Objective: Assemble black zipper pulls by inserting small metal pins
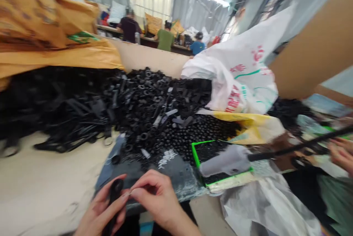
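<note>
My left hand (102, 210) grips a long black plastic part (114, 195) at the bottom of the view. My right hand (157, 197) pinches a small thin piece against the top of that part, fingertips meeting my left thumb. Both hands hover over a dark grey work pad (176, 177). Just beyond lies a big heap of black plastic parts (143, 100), rings, rods and small caps. A green-rimmed tray (197, 155) holding black pieces sits to the right of my hands.
A white printed sack (242, 70) and a yellow bag (253, 125) lie behind the tray. Another person's hand (342, 153) at the right edge holds a grey-handled tool (228, 160) with a black rod. Brown cardboard (314, 45) rises at right; people work far back.
</note>
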{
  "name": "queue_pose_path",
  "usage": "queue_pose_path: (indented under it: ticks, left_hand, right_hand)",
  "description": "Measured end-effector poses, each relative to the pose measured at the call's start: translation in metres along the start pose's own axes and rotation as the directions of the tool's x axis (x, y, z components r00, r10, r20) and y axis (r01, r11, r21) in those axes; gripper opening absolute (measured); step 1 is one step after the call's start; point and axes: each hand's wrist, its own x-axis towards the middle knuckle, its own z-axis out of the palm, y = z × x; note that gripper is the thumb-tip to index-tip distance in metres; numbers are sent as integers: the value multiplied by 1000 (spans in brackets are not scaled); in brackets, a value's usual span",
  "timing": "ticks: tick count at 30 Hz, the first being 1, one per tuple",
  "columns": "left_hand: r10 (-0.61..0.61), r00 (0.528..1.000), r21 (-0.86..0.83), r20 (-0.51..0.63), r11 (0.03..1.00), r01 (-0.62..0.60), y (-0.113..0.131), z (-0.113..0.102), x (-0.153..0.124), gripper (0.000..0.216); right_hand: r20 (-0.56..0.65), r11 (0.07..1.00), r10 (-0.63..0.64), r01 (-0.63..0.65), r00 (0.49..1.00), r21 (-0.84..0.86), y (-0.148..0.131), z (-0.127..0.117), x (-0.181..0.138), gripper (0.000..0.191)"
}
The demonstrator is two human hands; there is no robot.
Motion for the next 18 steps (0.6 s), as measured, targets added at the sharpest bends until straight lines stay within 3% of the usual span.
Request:
queue_pose_path:
  ticks: [4, 8, 14, 18]
  left_hand:
    - [19, 999, -53, 44, 998, -17, 8, 15, -16, 72]
    - [27, 995, -110, 93, 994, -17, 6, 8, -14, 61]
    - [49, 990, -50, 134, 998, -43, 5, 2, -16, 57]
    - [92, 988, -45, 121, 995, -88, 8, 6, -17, 53]
  right_hand:
    - [89, 994, 31, -40, 996, 98, 7, -4, -2, 16]
    - [150, 995, 33, -47, 988, 89, 14, -5, -5, 17]
    - [121, 998, -46, 42, 992, 37, 16, -1, -7, 12]
    - [171, 978, -155, 176, 973, -112, 15, -10, -8, 11]
